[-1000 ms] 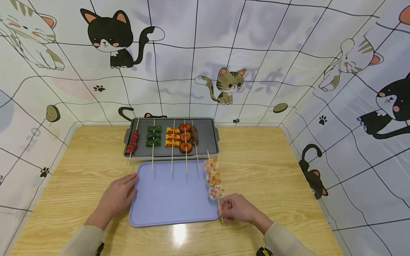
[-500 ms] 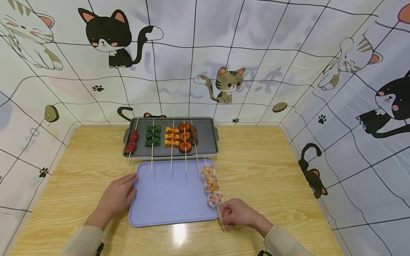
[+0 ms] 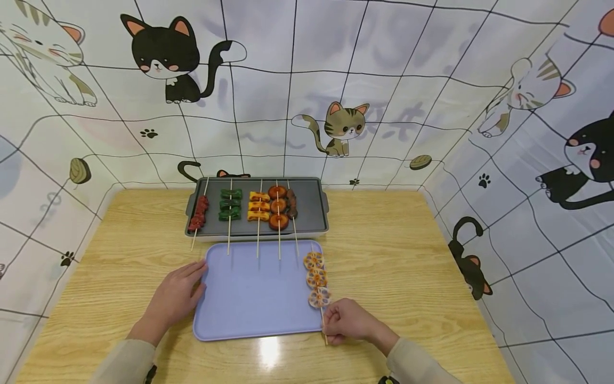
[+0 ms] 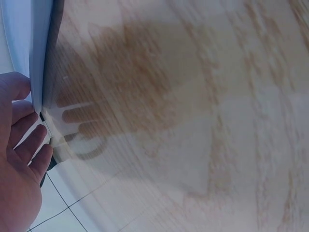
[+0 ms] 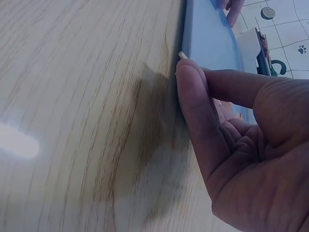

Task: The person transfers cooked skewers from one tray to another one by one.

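My right hand (image 3: 349,321) pinches the bare lower end of a lotus root skewer (image 3: 317,278) between thumb and curled fingers. Three round, holed slices on that stick overlap the right edge of the lavender tray (image 3: 259,298). In the right wrist view the stick's end (image 5: 182,55) pokes out past the thumb of the right hand (image 5: 231,125). My left hand (image 3: 178,292) rests against the tray's left edge, its fingers extended. From the left wrist view, the fingertips of the left hand (image 4: 21,145) meet the tray's side (image 4: 39,63).
Behind the tray stands a dark grill plate (image 3: 309,200) with several skewers: red meat (image 3: 199,213), green pepper (image 3: 229,204), yellow pieces (image 3: 259,206), round mushroom-like slices (image 3: 278,206) and brown meat (image 3: 291,202). Their sticks jut over the tray. A cat-print cloth (image 3: 268,106) rises behind the wooden table (image 3: 379,240).
My right hand has brought the lotus root skewer toward me and then leftward, from beside the tray's right edge onto it. The left hand stays put at the tray.
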The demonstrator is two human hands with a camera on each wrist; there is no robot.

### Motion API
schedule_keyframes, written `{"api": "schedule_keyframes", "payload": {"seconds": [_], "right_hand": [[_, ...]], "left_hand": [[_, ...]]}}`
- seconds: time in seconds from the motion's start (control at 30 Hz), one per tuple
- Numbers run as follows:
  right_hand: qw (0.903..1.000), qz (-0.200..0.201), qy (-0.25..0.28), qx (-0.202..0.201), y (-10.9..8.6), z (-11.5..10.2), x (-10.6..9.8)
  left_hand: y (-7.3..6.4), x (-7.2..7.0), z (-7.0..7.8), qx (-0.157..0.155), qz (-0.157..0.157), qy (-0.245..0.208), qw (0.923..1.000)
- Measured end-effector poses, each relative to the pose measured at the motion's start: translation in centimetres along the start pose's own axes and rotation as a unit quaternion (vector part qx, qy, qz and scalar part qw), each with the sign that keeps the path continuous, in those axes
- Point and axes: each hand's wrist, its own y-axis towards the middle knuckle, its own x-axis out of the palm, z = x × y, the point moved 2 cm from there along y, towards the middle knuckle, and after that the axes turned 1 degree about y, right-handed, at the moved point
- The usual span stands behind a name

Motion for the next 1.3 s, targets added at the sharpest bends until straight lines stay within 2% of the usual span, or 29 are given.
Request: {"api": "schedule_keyframes", "payload": {"seconds": [0.27,0.4,0.73,0.9,1.07,1.3], "right_hand": [[0.9994,0.019,0.02,0.021,0.6,0.0,0.4],[0.9985,0.037,0.031,0.026,0.7,-0.1,0.6],[0.9976,0.057,0.022,0.034,0.7,-0.6,0.6],[0.9981,0.055,-0.001,0.027,1.0,-0.4,0.5],[0.9978,0.053,-0.039,0.007,1.1,-0.7,0.5],[0.9952,0.052,-0.082,0.009,1.5,-0.7,0.4]], "left_hand": [[-0.2,0.3,0.0,0.004,0.016,0.001,0.9999],[-0.1,0.4,0.0,-0.002,0.012,-0.001,0.9999],[-0.1,0.4,0.0,0.0,0.02,-0.015,0.9997],[-0.1,0.6,-0.2,0.008,0.027,-0.013,0.9995],[-0.2,0.5,-0.1,0.002,0.027,-0.014,0.9995],[-0.2,0.5,0.0,0.006,0.037,-0.015,0.9992]]}}
